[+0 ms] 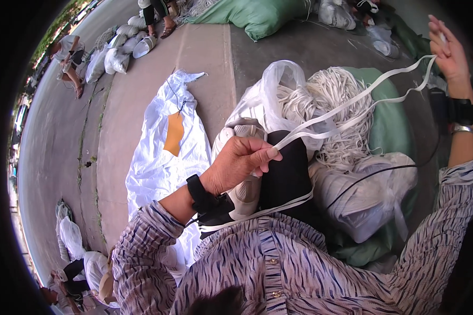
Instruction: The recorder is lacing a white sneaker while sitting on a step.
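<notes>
your left hand (242, 163) pinches a white lace (352, 105) against a white shoe (236, 157) in your lap, fingers closed on both. your right hand (449, 52), raised far right, grips the lace's other end, pulling it taut over a heap of laces (341, 115) in a clear plastic bag (278, 89).

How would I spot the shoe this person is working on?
Start at the big green sack heaped with loose white laces. Just left of it, the left hand grips a pale sneaker held sole-up. Unlike the bagged shoes beside it, it is unwrapped, with a flat white lace running to the raised right hand.
</notes>
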Demonstrator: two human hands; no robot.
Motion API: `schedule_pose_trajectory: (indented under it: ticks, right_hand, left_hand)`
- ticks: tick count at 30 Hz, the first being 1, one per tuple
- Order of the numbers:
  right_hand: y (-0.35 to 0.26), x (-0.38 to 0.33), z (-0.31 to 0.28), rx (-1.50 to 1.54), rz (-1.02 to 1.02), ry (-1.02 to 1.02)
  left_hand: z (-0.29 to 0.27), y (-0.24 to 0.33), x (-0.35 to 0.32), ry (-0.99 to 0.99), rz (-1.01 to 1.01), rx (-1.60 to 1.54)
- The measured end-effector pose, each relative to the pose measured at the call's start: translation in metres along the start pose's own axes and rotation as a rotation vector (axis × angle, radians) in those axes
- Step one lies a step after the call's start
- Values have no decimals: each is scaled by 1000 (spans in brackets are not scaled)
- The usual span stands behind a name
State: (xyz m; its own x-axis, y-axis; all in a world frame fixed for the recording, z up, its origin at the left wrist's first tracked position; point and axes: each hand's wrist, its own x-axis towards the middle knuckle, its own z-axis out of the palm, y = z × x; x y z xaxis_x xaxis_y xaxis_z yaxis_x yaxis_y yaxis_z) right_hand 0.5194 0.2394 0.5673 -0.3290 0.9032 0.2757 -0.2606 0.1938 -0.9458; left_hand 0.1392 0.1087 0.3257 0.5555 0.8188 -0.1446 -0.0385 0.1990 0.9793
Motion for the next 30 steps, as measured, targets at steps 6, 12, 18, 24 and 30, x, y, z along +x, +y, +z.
schedule_pose_trajectory:
  ticks: [6, 12, 18, 24, 30]
  right_hand:
    - [212, -85, 153, -573, 278, -665]
    - [265, -113, 159, -226, 1051, -175]
    - [296, -138, 182, -444, 682, -258]
    - [308, -138, 201, -795, 363, -258]
    - [292, -131, 187, -846, 384, -521]
  left_hand:
    - [7, 1, 8, -66, 13, 137]
    - [-12, -22, -51, 361, 196, 399]
    - [-2, -48, -71, 427, 39, 999]
    - [-3, -50, -56, 427, 164, 1117]
    - [-15, -48, -56, 362, 51, 829]
